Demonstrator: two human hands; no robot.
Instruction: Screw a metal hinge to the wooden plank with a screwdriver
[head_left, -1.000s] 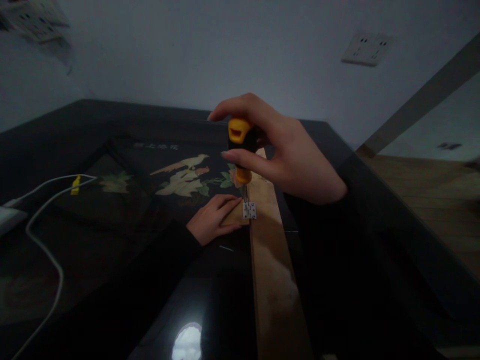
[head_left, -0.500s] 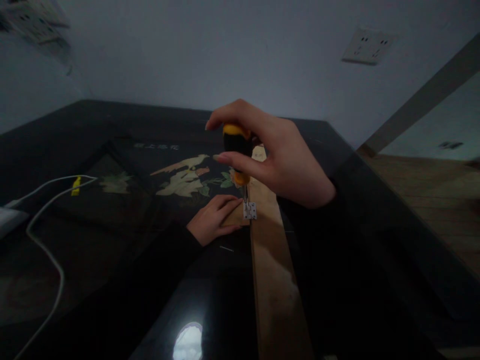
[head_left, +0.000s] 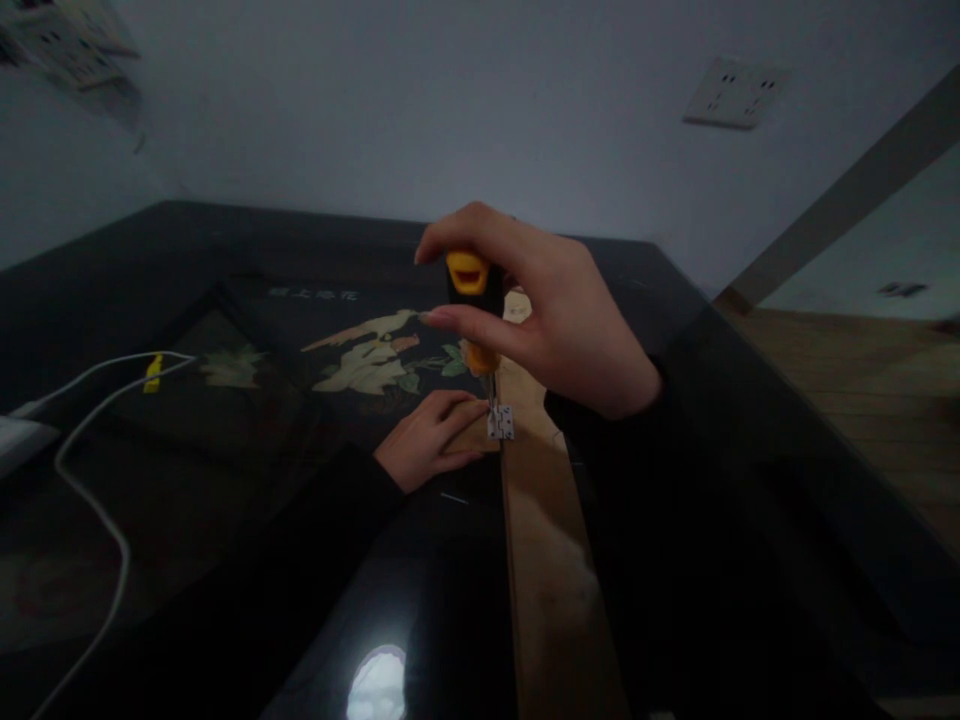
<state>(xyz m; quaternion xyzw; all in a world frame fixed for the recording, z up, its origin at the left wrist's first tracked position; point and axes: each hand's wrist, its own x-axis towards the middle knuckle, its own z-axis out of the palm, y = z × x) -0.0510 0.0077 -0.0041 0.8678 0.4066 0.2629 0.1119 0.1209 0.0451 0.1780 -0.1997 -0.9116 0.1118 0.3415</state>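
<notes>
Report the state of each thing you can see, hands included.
Right hand, curled around the screwdriver
Left hand, holding the small wood piece
Screwdriver, near upright, tip at the hinge
Hinge, opened flat, spanning small wood piece and long board
Long board, lying flat
Thin metal piece, loose on the tabletop
White cable, slack, curving
Right-side wall socket, nothing plugged in

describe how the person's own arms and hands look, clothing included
The left hand and right hand are bare, with no gloves. The left sleeve and right sleeve are black and long, reaching about the wrists. No marking shows on either in this dim light.
</notes>
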